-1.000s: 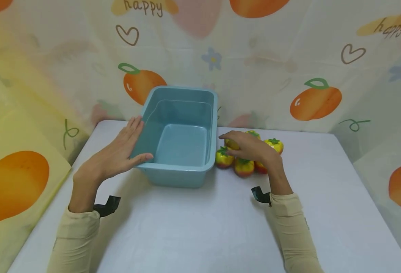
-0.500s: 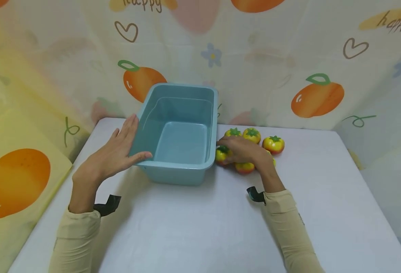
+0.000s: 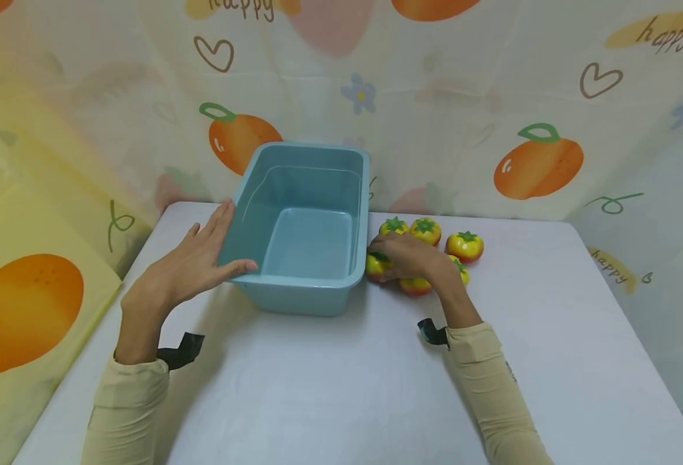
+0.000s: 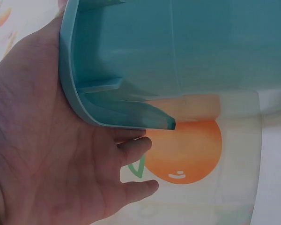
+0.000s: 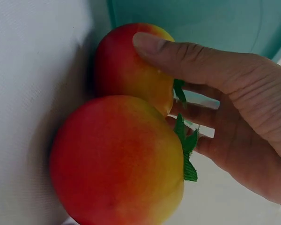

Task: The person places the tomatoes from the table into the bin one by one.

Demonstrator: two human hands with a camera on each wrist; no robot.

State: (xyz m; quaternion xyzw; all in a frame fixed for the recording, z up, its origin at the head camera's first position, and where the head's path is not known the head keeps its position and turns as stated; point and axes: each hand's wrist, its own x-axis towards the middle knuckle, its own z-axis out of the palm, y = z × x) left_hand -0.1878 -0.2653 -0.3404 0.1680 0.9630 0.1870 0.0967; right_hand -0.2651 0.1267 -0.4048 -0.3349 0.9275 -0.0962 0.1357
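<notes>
A pale blue plastic bin (image 3: 295, 282) stands on the white table. My left hand (image 3: 187, 265) lies along its left rim in the head view, fingers straight and thumb over the near corner. At the bin's right side, my right hand (image 3: 408, 255) pinches a yellow-red persimmon (image 3: 376, 266) with a green leafy top. The right wrist view shows the thumb (image 5: 152, 44) on this persimmon's near side; the other fingers reach behind it. Another persimmon (image 5: 117, 159) sits right beside it, nearer that camera. My right hand partly hides the group in the head view.
Several more persimmons (image 3: 465, 246) sit close together around my right hand, on the table (image 3: 330, 387). A fabric backdrop (image 3: 434, 161) printed with oranges rises behind the table's far edge. Dark curved pieces (image 3: 183, 351) stick out from both wrists.
My right hand has come down and left onto the persimmon beside the bin, its fingers closing round it. The left hand stays at the rim, with only a slight shift.
</notes>
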